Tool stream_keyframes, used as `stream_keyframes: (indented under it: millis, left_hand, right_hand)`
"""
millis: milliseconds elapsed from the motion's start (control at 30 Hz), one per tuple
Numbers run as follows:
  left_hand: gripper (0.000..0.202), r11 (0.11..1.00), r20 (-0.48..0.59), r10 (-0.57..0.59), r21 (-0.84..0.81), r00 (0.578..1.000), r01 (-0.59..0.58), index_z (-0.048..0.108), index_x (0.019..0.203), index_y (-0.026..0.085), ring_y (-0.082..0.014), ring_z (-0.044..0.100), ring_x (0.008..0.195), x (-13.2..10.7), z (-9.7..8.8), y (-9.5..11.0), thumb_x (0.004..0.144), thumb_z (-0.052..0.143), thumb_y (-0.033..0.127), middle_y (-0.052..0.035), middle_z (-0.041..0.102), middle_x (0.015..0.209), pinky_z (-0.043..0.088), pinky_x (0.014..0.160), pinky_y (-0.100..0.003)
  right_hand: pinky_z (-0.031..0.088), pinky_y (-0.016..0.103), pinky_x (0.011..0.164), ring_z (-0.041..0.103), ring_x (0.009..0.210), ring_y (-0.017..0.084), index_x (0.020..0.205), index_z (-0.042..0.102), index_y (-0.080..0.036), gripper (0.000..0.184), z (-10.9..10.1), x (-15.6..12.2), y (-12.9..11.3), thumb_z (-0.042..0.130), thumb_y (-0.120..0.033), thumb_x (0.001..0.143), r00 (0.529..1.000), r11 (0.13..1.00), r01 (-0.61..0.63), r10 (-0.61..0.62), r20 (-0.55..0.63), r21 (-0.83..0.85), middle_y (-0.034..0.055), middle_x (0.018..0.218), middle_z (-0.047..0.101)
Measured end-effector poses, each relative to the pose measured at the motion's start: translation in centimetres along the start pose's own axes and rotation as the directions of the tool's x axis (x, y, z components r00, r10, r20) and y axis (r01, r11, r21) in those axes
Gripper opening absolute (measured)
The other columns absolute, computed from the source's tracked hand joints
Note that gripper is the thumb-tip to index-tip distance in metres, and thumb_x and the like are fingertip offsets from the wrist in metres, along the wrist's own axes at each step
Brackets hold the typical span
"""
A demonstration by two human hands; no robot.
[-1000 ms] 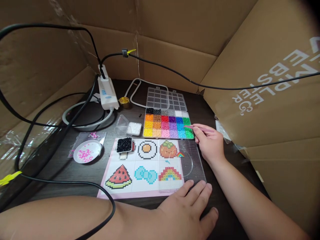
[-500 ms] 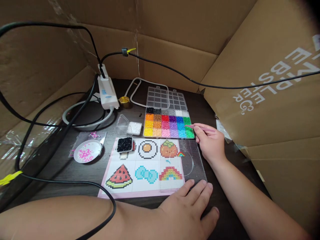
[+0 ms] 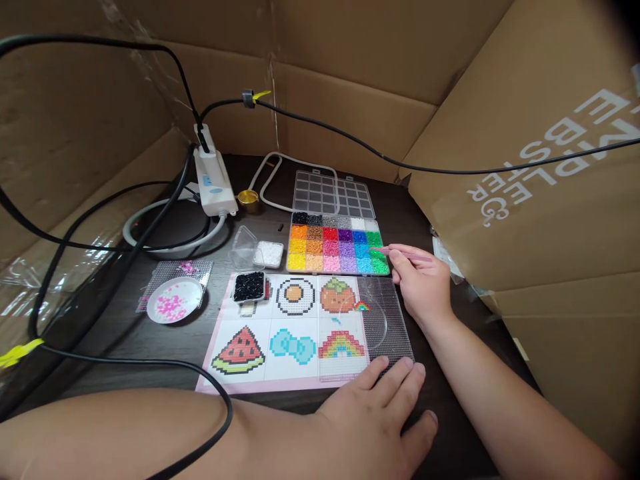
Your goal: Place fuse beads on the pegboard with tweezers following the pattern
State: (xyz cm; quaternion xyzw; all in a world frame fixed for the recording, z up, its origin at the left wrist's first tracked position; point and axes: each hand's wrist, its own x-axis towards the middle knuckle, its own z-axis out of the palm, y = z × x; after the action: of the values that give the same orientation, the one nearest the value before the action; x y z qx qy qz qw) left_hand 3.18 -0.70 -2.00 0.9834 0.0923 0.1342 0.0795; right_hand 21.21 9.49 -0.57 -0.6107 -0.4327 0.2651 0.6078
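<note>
Pink tweezers (image 3: 407, 254) are pinched in my right hand (image 3: 425, 280), their tips over the blue and green cells at the right side of the sorted bead box (image 3: 331, 245). My left hand (image 3: 383, 400) lies with fingers spread on the near edge of a clear pegboard (image 3: 395, 333). That board covers the right part of a pattern sheet (image 3: 295, 367) printed with a watermelon, a bow, an egg, a persimmon and a rainbow. A few light blue beads (image 3: 336, 321) sit on the board above the printed rainbow.
A tub of black beads (image 3: 249, 287) stands on the sheet, with a tub of white beads (image 3: 269, 254) behind it. At left, a white dish of pink beads (image 3: 175, 301) rests on another pegboard (image 3: 200, 270). Black cables loop past a power strip (image 3: 215, 177). Cardboard walls (image 3: 350, 93) enclose the table.
The view has shifted very slightly. My right hand stays at the bead box with the tweezers, and my left hand keeps its place on the pegboard.
</note>
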Motion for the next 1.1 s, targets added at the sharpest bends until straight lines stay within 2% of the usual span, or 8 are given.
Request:
stream_keyframes:
  millis: [167,367,533,633,733,833,967,1100]
  left_hand:
    - [0.045,1.000,0.012,-0.005,-0.018,1.000,0.005,0.059,0.133,0.026,-0.0302,0.043,0.138,0.0,0.0,0.0,0.097,0.037,0.040,-0.0158,0.048,0.148,0.029,0.107,-0.047]
    - [0.046,1.000,0.045,-0.013,-0.027,0.999,0.014,0.058,0.135,0.026,-0.0299,0.041,0.140,0.1,0.0,0.2,0.098,0.034,0.038,-0.0146,0.046,0.150,0.028,0.108,-0.047]
    - [0.050,0.999,0.066,-0.023,-0.044,0.998,0.026,0.056,0.137,0.025,-0.0315,0.037,0.142,0.0,-0.1,0.3,0.094,0.042,0.048,-0.0150,0.043,0.152,0.026,0.110,-0.048]
    - [0.060,0.998,0.088,-0.011,-0.056,0.996,0.016,0.053,0.139,0.023,-0.0331,0.034,0.143,0.0,-0.3,0.4,0.089,0.050,0.056,-0.0171,0.039,0.154,0.024,0.111,-0.048]
    - [0.064,0.998,0.095,-0.006,-0.062,0.995,0.012,0.052,0.140,0.022,-0.0339,0.034,0.143,0.0,-0.3,0.4,0.086,0.054,0.057,-0.0184,0.037,0.155,0.024,0.111,-0.048]
    - [0.067,0.997,0.101,-0.010,-0.072,0.995,0.018,0.051,0.140,0.023,-0.0340,0.033,0.144,0.0,-0.3,0.4,0.085,0.055,0.059,-0.0181,0.037,0.155,0.024,0.112,-0.048]
    - [0.070,0.996,0.114,-0.016,-0.090,0.993,0.026,0.052,0.140,0.022,-0.0346,0.032,0.144,0.1,-0.6,0.3,0.082,0.059,0.060,-0.0189,0.036,0.156,0.024,0.113,-0.048]
    - [0.071,0.995,0.118,-0.010,-0.099,0.993,0.022,0.052,0.140,0.021,-0.0350,0.032,0.144,0.1,-1.0,0.2,0.081,0.061,0.059,-0.0188,0.036,0.156,0.025,0.113,-0.049]
  right_hand:
    - [0.036,0.023,0.044,0.046,0.047,0.007,0.090,0.075,-0.016,0.018,-0.3,-0.5,-0.8,0.072,-0.031,0.081,1.000,0.997,0.013,-0.014,0.012,0.070,0.0084,0.087,0.075]
    - [0.036,0.023,0.042,0.045,0.046,0.007,0.092,0.076,-0.018,0.018,-1.1,-1.5,-1.3,0.072,-0.034,0.083,0.992,0.995,-0.019,0.006,0.130,0.095,0.0092,0.093,0.076]
    - [0.035,0.022,0.042,0.044,0.045,0.006,0.090,0.077,-0.021,0.013,-1.5,-1.9,-1.3,0.072,-0.031,0.084,0.976,0.992,-0.045,0.019,0.215,0.117,0.0066,0.086,0.076]
    - [0.037,0.022,0.042,0.045,0.043,0.006,0.090,0.079,-0.021,0.013,-1.9,-2.4,-1.8,0.070,-0.030,0.086,0.920,0.999,-0.023,0.007,0.392,0.035,0.0045,0.074,0.074]
    - [0.041,0.021,0.039,0.048,0.041,0.006,0.088,0.080,-0.021,0.013,-2.2,-3.0,-2.4,0.069,-0.028,0.085,0.814,0.999,0.031,-0.020,0.580,-0.009,0.0068,0.087,0.077]
    - [0.043,0.020,0.037,0.056,0.046,0.008,0.089,0.081,-0.022,0.012,-2.3,-3.2,-2.8,0.070,-0.025,0.084,0.741,0.994,0.093,-0.033,0.670,-0.054,0.0076,0.092,0.078]
    - [0.055,0.021,0.050,0.071,0.067,0.015,0.088,0.081,-0.023,0.013,-2.1,-3.2,-2.9,0.069,-0.021,0.084,0.712,0.987,0.146,-0.055,0.700,-0.072,0.0062,0.089,0.078]
    - [0.062,0.027,0.070,0.074,0.080,0.018,0.088,0.081,-0.023,0.013,-2.0,-3.1,-2.9,0.069,-0.019,0.083,0.694,0.979,0.195,-0.096,0.714,-0.057,0.0056,0.089,0.078]
